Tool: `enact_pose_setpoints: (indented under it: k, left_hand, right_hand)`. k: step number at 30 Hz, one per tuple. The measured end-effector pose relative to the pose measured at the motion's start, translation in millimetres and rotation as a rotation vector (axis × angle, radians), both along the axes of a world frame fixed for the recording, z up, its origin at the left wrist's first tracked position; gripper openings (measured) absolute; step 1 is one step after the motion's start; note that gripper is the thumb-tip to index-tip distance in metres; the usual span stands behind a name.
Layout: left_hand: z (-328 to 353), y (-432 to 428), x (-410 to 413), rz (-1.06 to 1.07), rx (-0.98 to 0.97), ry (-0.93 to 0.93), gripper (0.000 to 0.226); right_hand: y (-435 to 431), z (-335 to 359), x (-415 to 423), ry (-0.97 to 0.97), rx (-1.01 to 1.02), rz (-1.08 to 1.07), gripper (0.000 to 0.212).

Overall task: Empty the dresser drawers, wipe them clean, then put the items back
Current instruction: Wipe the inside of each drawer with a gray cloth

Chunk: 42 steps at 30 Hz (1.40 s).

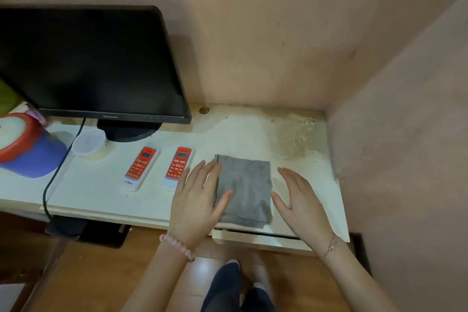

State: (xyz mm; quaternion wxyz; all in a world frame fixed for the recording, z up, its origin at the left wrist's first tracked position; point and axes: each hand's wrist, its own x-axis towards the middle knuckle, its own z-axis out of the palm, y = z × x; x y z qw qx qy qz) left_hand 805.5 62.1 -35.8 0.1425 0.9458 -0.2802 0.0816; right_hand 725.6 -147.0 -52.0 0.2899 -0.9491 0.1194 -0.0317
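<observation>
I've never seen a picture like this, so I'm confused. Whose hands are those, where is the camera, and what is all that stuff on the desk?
There is no machine here. A person wears a camera on their head, so you look down at their own two hands. The left hand lies flat at the edge of a folded gray cloth; the right hand is open beside it. Neither holds anything. Also on the white desk: a red remote, a second red remote, a black monitor and a small plastic tub.

grey cloth (pixel 247 185) on desk (pixel 101 185), left hand (pixel 197 200) overlapping, right hand (pixel 301 202) beside
</observation>
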Motion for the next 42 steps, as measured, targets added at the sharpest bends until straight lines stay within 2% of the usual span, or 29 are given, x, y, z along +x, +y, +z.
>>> enact_pose_setpoints:
  k: [3,11,14,18,22,26,28,32,36,39,42]
  left_hand:
    - [-3,-5,18,-0.04,0.016,0.012,0.054]
    - [-12,0,51,-0.079,0.019,0.055,0.057]
    - [-16,4,57,-0.103,-0.003,0.053,0.058]
    - [-23,10,61,-0.122,0.01,0.094,0.058]
    - [-25,18,65,-0.121,0.025,0.103,0.063]
    - [-23,26,68,-0.125,0.016,0.105,0.064]
    - [-22,30,70,-0.138,0.009,0.097,0.06]
    - [-16,28,74,-0.199,-0.013,0.074,0.058]
    - [-2,8,78,-0.314,-0.056,0.012,0.056]
    - [9,-17,78,-0.436,-0.087,-0.004,0.055]
    - [20,-47,69,-0.582,-0.111,-0.026,0.055]
  right_hand:
    - [2,-12,11,0.034,0.063,-0.059,0.055]
    - [15,-53,40,0.261,0.545,-0.463,0.052]
    - [19,-59,51,0.291,0.663,-0.523,0.042]
    - [26,-56,58,0.316,0.875,-0.564,0.017]
    - [36,-58,61,0.331,0.952,-0.576,0.019]
    - [45,-60,60,0.211,0.9,-0.617,0.019]
    - [46,-56,57,0.151,0.977,-0.636,0.026]
    - [48,-31,48,0.023,1.111,-0.639,0.015]
    - [41,-1,33,-0.135,1.07,-0.697,0.021]
    - [31,18,9,-0.273,0.973,-0.775,0.017]
    - [23,35,-26,-0.435,0.963,-0.898,0.016]
